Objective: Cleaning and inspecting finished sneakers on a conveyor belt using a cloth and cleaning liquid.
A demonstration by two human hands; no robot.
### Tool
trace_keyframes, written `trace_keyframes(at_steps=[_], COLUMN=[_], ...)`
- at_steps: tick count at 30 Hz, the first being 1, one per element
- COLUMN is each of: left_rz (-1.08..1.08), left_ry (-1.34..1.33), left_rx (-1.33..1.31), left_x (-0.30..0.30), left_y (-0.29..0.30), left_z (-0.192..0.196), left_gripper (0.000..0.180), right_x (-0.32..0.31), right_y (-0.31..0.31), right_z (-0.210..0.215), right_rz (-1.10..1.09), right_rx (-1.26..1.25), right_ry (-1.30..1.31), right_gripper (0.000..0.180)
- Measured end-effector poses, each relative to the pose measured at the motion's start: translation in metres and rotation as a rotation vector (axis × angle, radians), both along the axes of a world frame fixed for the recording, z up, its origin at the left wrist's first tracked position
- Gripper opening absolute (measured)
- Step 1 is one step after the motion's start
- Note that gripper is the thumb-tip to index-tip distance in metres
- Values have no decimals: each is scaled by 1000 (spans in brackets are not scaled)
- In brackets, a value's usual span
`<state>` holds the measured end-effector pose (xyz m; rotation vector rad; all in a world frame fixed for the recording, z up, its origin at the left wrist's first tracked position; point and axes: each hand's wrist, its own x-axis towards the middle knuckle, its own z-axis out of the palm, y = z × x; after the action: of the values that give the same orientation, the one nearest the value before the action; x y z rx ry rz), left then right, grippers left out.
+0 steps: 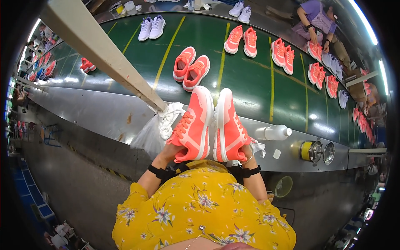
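Side by side in front of my chest are two coral sneakers with white soles, toes pointing away and soles facing each other. My left hand point(167, 152) reaches into the opening of the left sneaker point(193, 121) and holds it up. The right sneaker point(230, 121) is held the same way by my right hand point(248, 152). The shoes hide the fingers of both hands. The two soles are close together, with a narrow gap between them. Just beyond the toes, a coral pair of sneakers point(196, 74) rests on the green conveyor belt point(166, 89).
A slanting metal post point(104, 50) stands left of me. White cloth point(170, 116) hangs at the metal ledge. On its right lie a white bottle point(278, 132) and a yellow-labelled tin point(310, 151). More coral and white sneakers point(152, 27) line the belt. A co-worker point(316, 21) handles shoes across it.
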<state>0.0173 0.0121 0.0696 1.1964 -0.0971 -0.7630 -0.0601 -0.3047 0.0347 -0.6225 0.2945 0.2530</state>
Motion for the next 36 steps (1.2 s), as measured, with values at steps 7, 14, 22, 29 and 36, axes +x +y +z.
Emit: trace_keyframes(at_steps=[7, 14, 22, 29, 36], left_rz=[93, 212, 305, 311, 353], left_ry=[-401, -536, -776, -877, -961], left_rx=[92, 53, 334, 477, 771], left_x=[13, 10, 7, 2, -1], left_y=[0, -23, -32, -42, -60], left_z=[-17, 23, 13, 32, 6], left_gripper=[61, 69, 85, 78, 74], right_x=[-4, 9, 1, -2, 0], right_y=[-8, -1, 2, 5, 24], right_z=[11, 45, 40, 43, 26], right_rz=[49, -122, -259, -411, -444], right_rx=[-50, -593, -759, -1215, -1549], right_ry=[-17, -263, -284, -354, -237], right_gripper=[61, 61, 74, 61, 63])
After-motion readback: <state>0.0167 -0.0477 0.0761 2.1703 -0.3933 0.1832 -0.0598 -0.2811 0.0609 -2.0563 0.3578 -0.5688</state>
